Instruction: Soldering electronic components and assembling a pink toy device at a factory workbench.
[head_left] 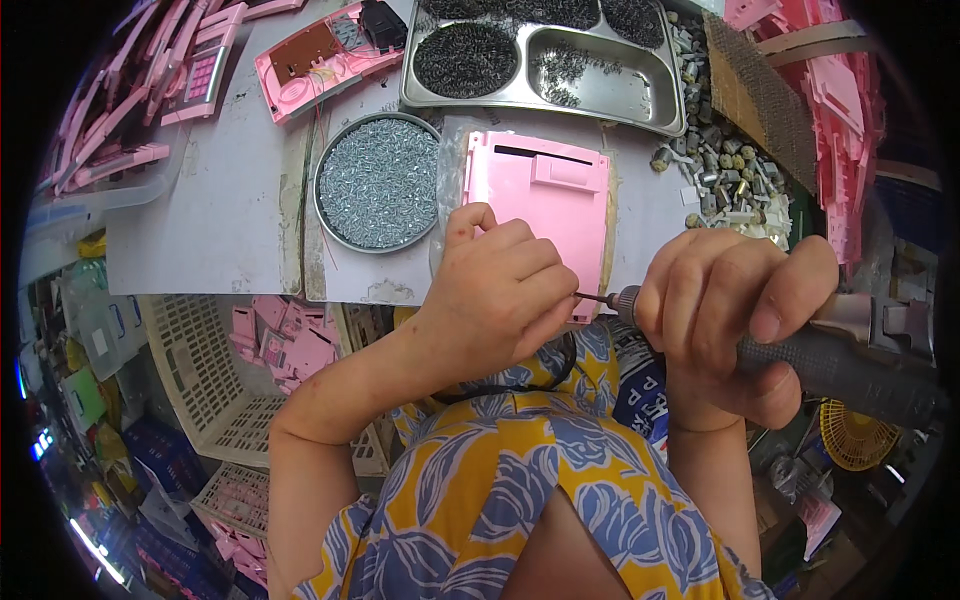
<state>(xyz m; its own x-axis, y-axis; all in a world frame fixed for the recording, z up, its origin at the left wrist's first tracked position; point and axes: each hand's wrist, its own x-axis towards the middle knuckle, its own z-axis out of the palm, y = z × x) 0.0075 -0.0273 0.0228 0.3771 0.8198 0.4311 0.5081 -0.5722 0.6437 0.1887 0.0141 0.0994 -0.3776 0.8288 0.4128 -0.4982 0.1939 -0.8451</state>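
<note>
A pink plastic casing point(535, 205) with a dark slot across its far end lies on the worktable before me. My right hand point(735, 315) is wrapped round a grey and black electric screwdriver point(850, 370), held level with its thin bit pointing left. Over the near left part of the casing, my left hand point(510, 280) is closed, thumb and fingers drawn together at the bit's tip. Whatever those fingers hold is hidden. Left of the casing stands a round tray of small silver screws point(378, 185).
A steel compartment tray point(630, 120) of dark small parts stands at the back. Small metal cylinders point(735, 165) lie right of it. An opened pink casing point(320, 70) with wires sits far left. Pink shells are piled at both sides. A plastic crate point(200, 370) stands below the table's left edge.
</note>
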